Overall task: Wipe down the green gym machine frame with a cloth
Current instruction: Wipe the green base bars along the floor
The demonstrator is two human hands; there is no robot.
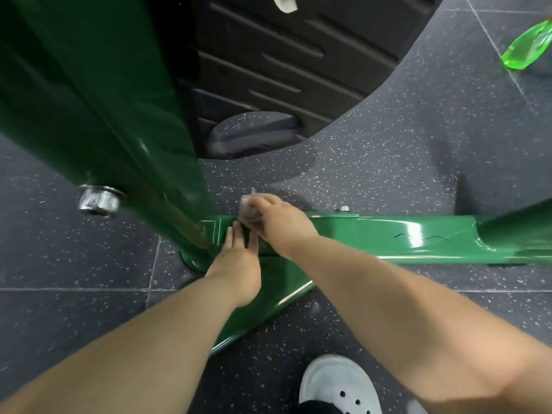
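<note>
Hands number two, both bare, meeting near the centre of the view over one green frame point(373, 234), whose low base beam runs with its long axis from 9 to 3 o'clock along the floor point(388, 150). A thick green post point(119, 115) rises from the beam's left end towards 11 o'clock, and a shorter green leg point(268, 300) branches from the same joint towards 6 o'clock. One cloth point(249, 209), small, pale and blurred, sits bunched on the beam's top edge just right of the joint; the right hand point(277, 225) has its grip curled around it, pinching it against the metal. The left hand point(239, 264) lies flat beside it at 7 o'clock, fingers straight and spread a little, touching the beam. One knurled silver knob point(100, 201) sticks out of the post at 9 o'clock. One bright green bottle point(525, 46) lies at 2 o'clock, well apart from the hands. One pale clog point(337, 383) stands at 6 o'clock. Dark ribbed plates point(283, 55) fill the top at 12 o'clock. Underfoot is dark grey rubber tiling speckled white, with thin seams between tiles.
</note>
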